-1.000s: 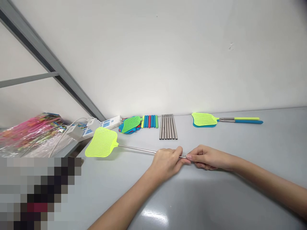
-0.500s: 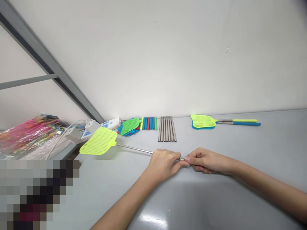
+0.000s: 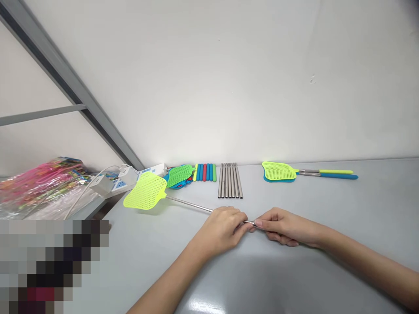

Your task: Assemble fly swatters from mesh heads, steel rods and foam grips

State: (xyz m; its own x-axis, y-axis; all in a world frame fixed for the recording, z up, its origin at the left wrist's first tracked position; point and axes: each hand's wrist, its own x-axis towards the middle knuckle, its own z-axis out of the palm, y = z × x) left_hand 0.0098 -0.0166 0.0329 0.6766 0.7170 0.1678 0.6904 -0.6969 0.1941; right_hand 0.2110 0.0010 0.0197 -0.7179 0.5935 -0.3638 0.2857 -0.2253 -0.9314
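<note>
A yellow fly swatter (image 3: 146,192) with a thin metal rod is held over the table, its mesh head out to the left. My left hand (image 3: 225,229) is closed around the rod near its right end. Close beside it, my right hand (image 3: 282,226) pinches the rod's end between thumb and fingers; that end is partly hidden. Beyond my hands, several metal tubes (image 3: 230,181) lie side by side. Left of them are several coloured handle grips (image 3: 204,172) in a row and a pile of swatter heads with a green one (image 3: 180,175) on top.
At the back right lie a yellow swatter (image 3: 280,170) and a blue swatter (image 3: 338,175), overlapping. On the left are a power strip (image 3: 153,169) with plugs and cables, and plastic-wrapped colourful packs (image 3: 49,183). A wall rises behind the grey table (image 3: 327,209).
The held swatter's head has shifted to the right, closer to my hands. Both hands stay on the rod; the whole view has tilted slightly.
</note>
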